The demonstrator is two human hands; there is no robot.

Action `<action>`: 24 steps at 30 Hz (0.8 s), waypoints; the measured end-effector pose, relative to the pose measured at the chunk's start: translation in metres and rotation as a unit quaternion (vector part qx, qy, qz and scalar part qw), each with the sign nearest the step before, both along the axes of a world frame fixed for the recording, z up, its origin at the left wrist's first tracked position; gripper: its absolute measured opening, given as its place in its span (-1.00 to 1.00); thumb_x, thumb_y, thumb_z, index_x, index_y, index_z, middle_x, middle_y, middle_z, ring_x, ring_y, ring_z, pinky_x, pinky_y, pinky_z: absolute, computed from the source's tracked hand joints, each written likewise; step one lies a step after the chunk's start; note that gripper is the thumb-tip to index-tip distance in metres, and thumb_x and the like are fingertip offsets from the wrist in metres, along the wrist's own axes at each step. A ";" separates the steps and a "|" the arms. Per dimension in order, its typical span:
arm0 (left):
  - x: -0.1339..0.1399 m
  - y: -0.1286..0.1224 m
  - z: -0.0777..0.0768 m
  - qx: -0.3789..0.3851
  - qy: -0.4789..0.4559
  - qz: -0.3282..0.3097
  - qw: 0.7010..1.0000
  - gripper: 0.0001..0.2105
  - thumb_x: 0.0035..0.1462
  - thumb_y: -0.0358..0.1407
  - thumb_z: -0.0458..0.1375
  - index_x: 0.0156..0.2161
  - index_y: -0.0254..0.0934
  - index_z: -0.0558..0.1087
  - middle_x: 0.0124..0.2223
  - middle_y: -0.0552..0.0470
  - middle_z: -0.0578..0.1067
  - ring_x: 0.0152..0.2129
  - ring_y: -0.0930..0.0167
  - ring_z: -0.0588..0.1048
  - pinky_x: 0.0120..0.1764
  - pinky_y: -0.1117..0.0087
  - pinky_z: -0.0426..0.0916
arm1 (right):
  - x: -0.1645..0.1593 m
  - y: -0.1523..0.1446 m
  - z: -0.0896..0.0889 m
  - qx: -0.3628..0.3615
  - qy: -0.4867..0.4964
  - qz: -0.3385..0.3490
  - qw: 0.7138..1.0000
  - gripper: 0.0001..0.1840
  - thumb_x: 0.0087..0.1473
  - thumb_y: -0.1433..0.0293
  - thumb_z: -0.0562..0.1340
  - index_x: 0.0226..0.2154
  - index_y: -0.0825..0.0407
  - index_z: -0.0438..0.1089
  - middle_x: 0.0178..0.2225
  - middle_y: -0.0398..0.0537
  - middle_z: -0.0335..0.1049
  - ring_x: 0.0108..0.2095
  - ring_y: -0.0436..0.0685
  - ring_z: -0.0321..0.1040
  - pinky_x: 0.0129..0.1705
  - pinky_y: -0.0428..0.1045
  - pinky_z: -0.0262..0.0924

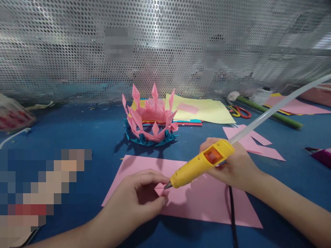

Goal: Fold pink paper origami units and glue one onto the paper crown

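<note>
My left hand [139,193] pinches a small folded pink paper piece [159,189] between thumb and fingers. In my right hand [234,168] is a yellow hot glue gun [196,168], its dark nozzle touching or almost touching the folded piece. A long translucent glue stick [269,113] sticks out of the gun's back end, and a black cord hangs below. Both hands are over a flat pink paper sheet [207,203]. Behind them stands a pink paper crown [155,137] with pointed tips and blue folded pieces [141,139] around its base.
Yellow paper [214,110] and other coloured sheets lie behind the crown. Scissors [241,112], a green stem [271,113] and pink paper scraps [250,141] are at right. A container [15,115] stands at far left, above a pixelated area. Perforated metal [165,51] closes the back.
</note>
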State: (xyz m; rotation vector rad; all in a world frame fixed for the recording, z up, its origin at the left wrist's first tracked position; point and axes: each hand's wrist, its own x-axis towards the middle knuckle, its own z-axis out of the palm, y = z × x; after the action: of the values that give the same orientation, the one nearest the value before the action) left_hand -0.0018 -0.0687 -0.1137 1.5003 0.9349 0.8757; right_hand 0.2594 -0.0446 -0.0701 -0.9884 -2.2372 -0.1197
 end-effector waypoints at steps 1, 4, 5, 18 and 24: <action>0.000 0.000 -0.001 -0.001 0.000 0.000 1.000 -0.83 0.05 -0.40 0.28 -0.24 -0.14 0.67 -0.32 0.07 0.61 -0.40 0.41 0.55 -0.31 0.51 0.45 | 0.000 0.000 -0.001 0.004 0.002 -0.001 1.000 -0.96 0.07 0.43 0.20 -0.41 -0.02 0.30 -0.49 -0.06 0.47 -0.53 0.12 0.46 -0.51 -0.05 0.35; -0.001 -0.001 -0.002 -0.004 0.002 -0.003 1.000 -0.81 0.07 -0.38 0.28 -0.20 -0.13 0.68 -0.29 0.05 0.63 -0.38 0.39 0.56 -0.33 0.51 0.45 | -0.001 0.001 -0.005 0.022 0.018 -0.016 0.999 -0.93 0.06 0.39 0.20 -0.44 -0.02 0.29 -0.53 -0.09 0.44 -0.57 0.10 0.42 -0.55 -0.05 0.30; -0.001 0.000 -0.002 -0.003 0.004 -0.002 1.000 -0.81 0.08 -0.38 0.28 -0.20 -0.13 0.68 -0.28 0.03 0.63 -0.37 0.39 0.56 -0.34 0.50 0.45 | -0.002 0.001 -0.006 0.028 0.024 -0.024 0.999 -0.92 0.05 0.37 0.20 -0.45 -0.03 0.29 -0.54 -0.10 0.43 -0.59 0.10 0.39 -0.56 -0.05 0.28; -0.001 0.000 0.002 -0.005 0.014 0.001 1.000 -0.78 0.05 -0.38 0.29 -0.19 -0.11 0.68 -0.28 0.05 0.63 -0.36 0.38 0.57 -0.26 0.48 0.46 | -0.004 -0.004 0.003 0.041 0.016 -0.070 0.997 -0.90 -0.01 0.37 0.25 -0.51 -0.02 0.32 -0.59 -0.14 0.45 -0.66 0.04 0.34 -0.60 -0.08 0.21; 0.001 0.001 0.003 0.003 0.013 0.006 1.000 -0.91 0.03 -0.37 0.29 -0.33 -0.16 0.64 -0.35 0.08 0.58 -0.41 0.41 0.55 -0.30 0.51 0.44 | -0.002 -0.004 0.001 0.043 0.000 -0.078 0.996 -0.93 0.04 0.39 0.22 -0.46 -0.03 0.36 -0.59 -0.15 0.47 -0.68 0.04 0.33 -0.59 -0.07 0.20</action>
State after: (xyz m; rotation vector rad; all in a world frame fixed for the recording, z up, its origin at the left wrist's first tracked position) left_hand -0.0013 -0.0676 -0.1109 1.5145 0.9626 0.8704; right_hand 0.2579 -0.0482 -0.0692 -1.1150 -2.1344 -0.2833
